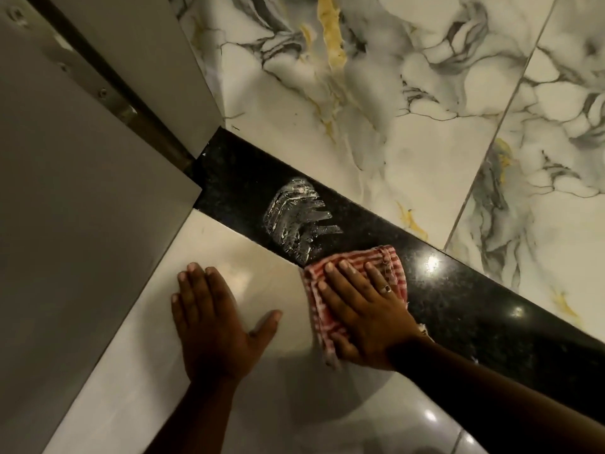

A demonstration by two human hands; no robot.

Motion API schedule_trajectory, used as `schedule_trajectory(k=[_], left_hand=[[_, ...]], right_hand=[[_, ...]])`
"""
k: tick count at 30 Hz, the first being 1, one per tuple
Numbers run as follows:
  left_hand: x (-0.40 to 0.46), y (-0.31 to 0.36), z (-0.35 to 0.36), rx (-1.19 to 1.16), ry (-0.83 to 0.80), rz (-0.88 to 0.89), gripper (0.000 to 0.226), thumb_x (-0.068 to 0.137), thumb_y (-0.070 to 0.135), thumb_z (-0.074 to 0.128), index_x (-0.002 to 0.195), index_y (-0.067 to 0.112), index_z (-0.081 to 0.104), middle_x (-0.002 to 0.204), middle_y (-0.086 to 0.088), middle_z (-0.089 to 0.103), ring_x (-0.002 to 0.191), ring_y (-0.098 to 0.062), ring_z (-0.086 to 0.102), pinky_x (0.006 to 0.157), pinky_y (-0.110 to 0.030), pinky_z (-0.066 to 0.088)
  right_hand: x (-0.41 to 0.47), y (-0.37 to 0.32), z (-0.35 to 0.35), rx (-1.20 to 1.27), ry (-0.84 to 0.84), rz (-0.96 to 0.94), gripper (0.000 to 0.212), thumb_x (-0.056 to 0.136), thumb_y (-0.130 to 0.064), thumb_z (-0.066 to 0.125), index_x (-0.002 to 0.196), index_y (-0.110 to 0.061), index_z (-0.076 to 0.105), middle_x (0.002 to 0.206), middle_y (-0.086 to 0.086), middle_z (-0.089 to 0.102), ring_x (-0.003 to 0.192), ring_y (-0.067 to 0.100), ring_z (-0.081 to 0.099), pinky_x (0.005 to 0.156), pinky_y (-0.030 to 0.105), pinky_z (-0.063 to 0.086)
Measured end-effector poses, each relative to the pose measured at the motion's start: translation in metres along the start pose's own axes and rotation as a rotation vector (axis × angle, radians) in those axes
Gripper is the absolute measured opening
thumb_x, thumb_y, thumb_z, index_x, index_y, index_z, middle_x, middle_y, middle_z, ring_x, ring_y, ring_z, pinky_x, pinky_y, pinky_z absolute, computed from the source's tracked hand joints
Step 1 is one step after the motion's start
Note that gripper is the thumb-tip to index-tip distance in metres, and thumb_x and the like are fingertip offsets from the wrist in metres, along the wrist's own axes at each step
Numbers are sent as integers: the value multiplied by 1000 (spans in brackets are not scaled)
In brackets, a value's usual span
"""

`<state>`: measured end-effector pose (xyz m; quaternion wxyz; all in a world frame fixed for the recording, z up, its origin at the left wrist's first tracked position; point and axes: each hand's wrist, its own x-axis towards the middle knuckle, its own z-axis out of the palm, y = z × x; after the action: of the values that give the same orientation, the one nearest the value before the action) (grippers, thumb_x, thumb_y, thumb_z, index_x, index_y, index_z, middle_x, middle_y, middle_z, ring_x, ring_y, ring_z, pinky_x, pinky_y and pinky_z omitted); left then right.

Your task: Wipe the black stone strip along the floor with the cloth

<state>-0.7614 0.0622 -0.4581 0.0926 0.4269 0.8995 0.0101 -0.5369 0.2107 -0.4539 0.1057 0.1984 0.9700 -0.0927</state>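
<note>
floor: veined marble tiles (409, 93) | grey door (75, 208) w/ hinge (126, 111)

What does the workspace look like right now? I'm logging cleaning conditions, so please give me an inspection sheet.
Surface: black stone strip runs diagonally between a plain pale tile and veined marble tiles; light glints on the strip.
Job's things: red-and-white striped cloth lies across the strip's near edge; wet whitish smear on the strip just beyond it.
Clutter: nothing seen.
Hands: right hand flat on the cloth, ring on one finger; left hand flat on the pale tile.
Cables: nothing seen.
Surroundings: grey door panel with a metal hinge strip at left.
</note>
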Motion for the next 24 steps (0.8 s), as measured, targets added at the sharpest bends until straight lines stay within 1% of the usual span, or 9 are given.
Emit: schedule_trajectory(k=[2,6,9,12,15,17,19,22,24], left_hand=[[0,0,1,3,20,2,118,78,85,36,155,-3,18,163,-29,17,153,-43,12,123,-57,11],[1,1,2,14,27,-1,117,78,83,42,154,-3,21,162,-29,20,153,-44,15,123,-58,13],[1,1,1,9,22,-2,117,77,82,44,155,-3,20,163,-28,20,153,-43,15,123,-57,13],[1,1,0,9,9,-6,119,77,83,44,155,-2,19,163,-28,18,153,-42,13,123,-57,13],[1,-2,-1,-3,-39,-10,122,75,88,36,156,-1,15,165,-26,13,154,-41,9,124,-55,7],[1,-3,0,11,-65,-18,124,74,90,34,157,0,13,165,-26,12,155,-40,6,125,-53,3],[3,-2,2,7,-74,-16,125,74,90,37,157,0,12,165,-25,12,155,-39,5,125,-51,1],[4,0,2,0,-68,-14,125,73,89,40,157,0,12,165,-25,13,155,-38,5,125,-52,2],[4,-1,1,-3,-68,-12,126,72,90,39,156,0,13,165,-25,13,155,-39,6,124,-53,4]], right_hand=[[-4,20,-2,-13,14,19,77,94,-62,31,155,-15,27,160,14,24,149,35,22,119,56,8],[29,28,-9,110,98,722,77,97,-57,19,159,-11,13,167,16,7,154,35,4,122,56,-4],[52,13,-15,178,78,926,79,96,-57,13,160,-11,6,168,16,-4,154,34,-7,122,59,-5],[45,-1,-17,118,55,488,74,98,-54,24,159,-12,18,165,16,5,153,41,7,121,55,-10],[30,17,-20,-109,-22,-162,78,88,-59,36,152,-14,34,157,15,26,143,39,27,116,64,12],[35,41,-21,-192,5,-238,82,83,-61,36,150,-14,33,154,16,35,141,39,34,110,66,19],[46,53,-26,-82,25,61,80,89,-55,33,155,-11,28,159,20,33,145,44,32,118,61,13],[80,32,-29,121,102,632,82,93,-57,19,159,-9,14,167,16,8,154,36,5,122,56,-2],[106,5,-34,196,110,707,80,96,-58,14,160,-10,7,167,13,-3,154,33,-5,121,57,-4]])
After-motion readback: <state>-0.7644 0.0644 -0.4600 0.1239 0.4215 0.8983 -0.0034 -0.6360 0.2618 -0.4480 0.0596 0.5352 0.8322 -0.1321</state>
